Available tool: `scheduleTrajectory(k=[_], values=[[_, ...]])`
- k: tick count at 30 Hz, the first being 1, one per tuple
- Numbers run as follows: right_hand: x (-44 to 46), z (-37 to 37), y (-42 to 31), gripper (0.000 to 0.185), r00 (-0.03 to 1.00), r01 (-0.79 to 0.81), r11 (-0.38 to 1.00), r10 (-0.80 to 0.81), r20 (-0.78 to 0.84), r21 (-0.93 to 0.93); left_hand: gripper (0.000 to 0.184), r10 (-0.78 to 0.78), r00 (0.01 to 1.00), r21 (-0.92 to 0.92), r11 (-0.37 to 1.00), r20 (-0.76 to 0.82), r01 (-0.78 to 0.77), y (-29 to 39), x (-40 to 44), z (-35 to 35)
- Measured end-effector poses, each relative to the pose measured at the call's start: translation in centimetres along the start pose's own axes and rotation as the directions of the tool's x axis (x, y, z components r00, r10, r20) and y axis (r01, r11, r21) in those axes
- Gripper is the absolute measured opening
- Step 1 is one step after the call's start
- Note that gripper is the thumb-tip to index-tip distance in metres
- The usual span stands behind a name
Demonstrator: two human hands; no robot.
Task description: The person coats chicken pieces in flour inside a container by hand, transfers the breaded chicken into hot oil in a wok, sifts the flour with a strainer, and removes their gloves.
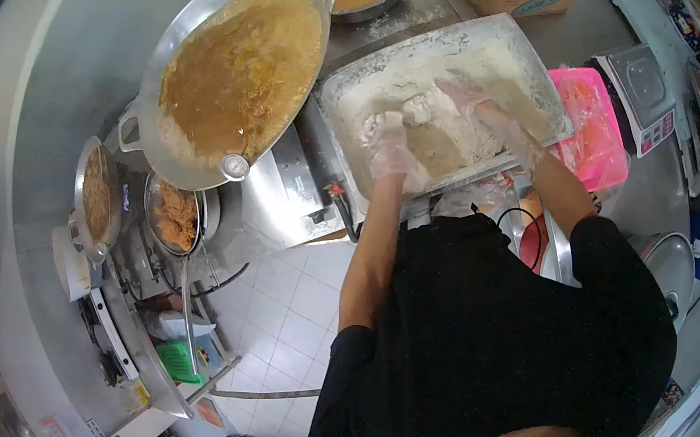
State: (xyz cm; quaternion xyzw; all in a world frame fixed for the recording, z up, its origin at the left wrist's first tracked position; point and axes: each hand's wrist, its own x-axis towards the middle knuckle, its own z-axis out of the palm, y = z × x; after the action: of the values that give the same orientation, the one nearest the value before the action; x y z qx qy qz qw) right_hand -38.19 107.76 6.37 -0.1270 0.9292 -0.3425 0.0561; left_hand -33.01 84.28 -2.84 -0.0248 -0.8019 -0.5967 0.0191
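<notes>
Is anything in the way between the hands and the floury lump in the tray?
No, nothing visible: the floury lump lies in the open tray, between the left hand and right hand.

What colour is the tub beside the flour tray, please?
The tub is bright pink; the head view shows it best, beside the flour tray.

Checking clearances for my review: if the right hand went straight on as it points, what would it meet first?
Probably white powder just ahead of the right hand, then the tray's far wall; depth is unclear.
</notes>
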Motion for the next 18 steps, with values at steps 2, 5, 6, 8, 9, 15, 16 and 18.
scheduleTrajectory(k=[2,5,6,8,9,15,16,18], values=[[-2.6,-0.9,-3.5,0.057,0.982,0.189,0.981,-0.189,-0.026,0.041,0.037,0.088,0.994,0.432,0.895,0.063,-0.106,5.8,-0.1,1.1],[-3.5,-0.4,-8.0,0.049,0.961,-0.215,0.725,0.275,0.012,0.654,0.036,-0.054,0.956,0.497,0.862,0.287,-0.1,20.0,-0.5,1.6],[-3.6,0.1,-7.3,0.046,0.923,-0.292,0.576,0.379,0.067,0.764,0.036,-0.047,0.972,0.009,0.999,0.232,0.046,21.2,-1.0,2.3],[-4.2,2.5,-3.1,0.041,0.89,-0.266,0.401,0.452,0.063,0.877,0.036,-0.036,0.973,-0.334,0.936,0.228,0.113,21.4,-1.0,2.7],[-4.3,2.7,-1.9,0.039,0.888,-0.209,0.329,0.459,0.037,0.921,0.036,-0.01,0.961,-0.169,0.984,0.277,0.059,20.5,-0.4,2.1],[-5.1,2.5,6.4,0.034,0.944,0.046,-0.437,0.312,0.103,0.898,0.03,-0.013,0.98,0.451,0.889,0.2,-0.081,13.1,4.1,-0.5],[-5.9,2.1,6.5,0.035,0.943,0.073,-0.195,0.333,-0.004,0.978,0.029,0.167,0.959,0.616,0.738,0.231,-0.277,9.3,5.1,1.1],[-7.3,-0.2,5.1,0.037,0.939,0.08,0.341,0.29,-0.186,0.936,0.028,0.455,0.835,0.831,0.299,0.308,-0.469,3.3,7.1,4.2]])
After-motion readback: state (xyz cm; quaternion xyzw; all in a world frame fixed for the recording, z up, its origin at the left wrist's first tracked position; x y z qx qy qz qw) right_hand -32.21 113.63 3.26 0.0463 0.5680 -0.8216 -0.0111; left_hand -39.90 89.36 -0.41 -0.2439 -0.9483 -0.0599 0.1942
